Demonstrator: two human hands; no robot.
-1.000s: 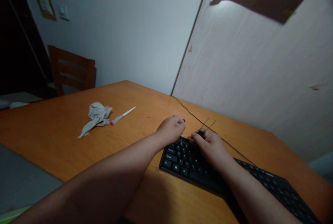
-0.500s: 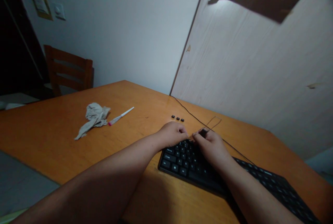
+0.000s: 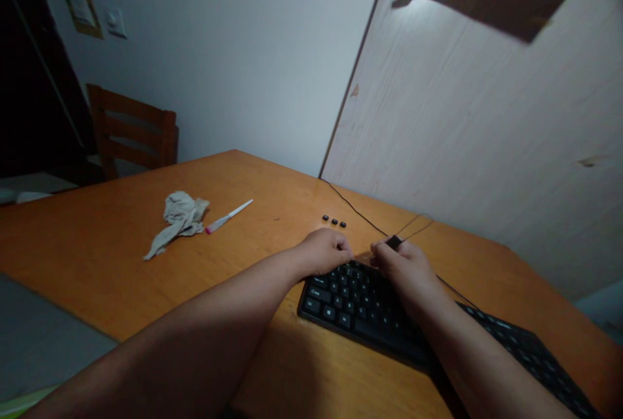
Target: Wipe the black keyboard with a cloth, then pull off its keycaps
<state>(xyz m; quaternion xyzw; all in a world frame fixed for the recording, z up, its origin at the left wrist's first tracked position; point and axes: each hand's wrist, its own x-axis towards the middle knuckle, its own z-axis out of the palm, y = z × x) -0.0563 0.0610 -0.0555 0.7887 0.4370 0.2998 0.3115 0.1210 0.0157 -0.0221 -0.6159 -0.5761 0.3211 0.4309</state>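
Note:
A black keyboard [image 3: 348, 303] lies on the orange wooden table [image 3: 117, 263]. My left hand [image 3: 323, 251] rests at the keyboard's far left corner, fingers curled closed; what they hold, if anything, is hidden. My right hand [image 3: 407, 267] sits over the keyboard's top rows, closed on a wire keycap puller [image 3: 394, 242]. The puller's thin loop sticks out to the upper right. Three small black keycaps [image 3: 333, 220] lie in a row on the table just beyond my left hand.
The keyboard's thin black cable [image 3: 348, 205] runs back to the corner of the wall. A crumpled grey cloth [image 3: 179, 218] and a white stick with a pink tip [image 3: 228, 216] lie to the left. A wooden chair [image 3: 132, 131] stands behind the table.
My left hand has drawn back from the table to the keyboard's corner, uncovering three keycaps. My right hand has shifted right and up, swinging the puller's loop to the right.

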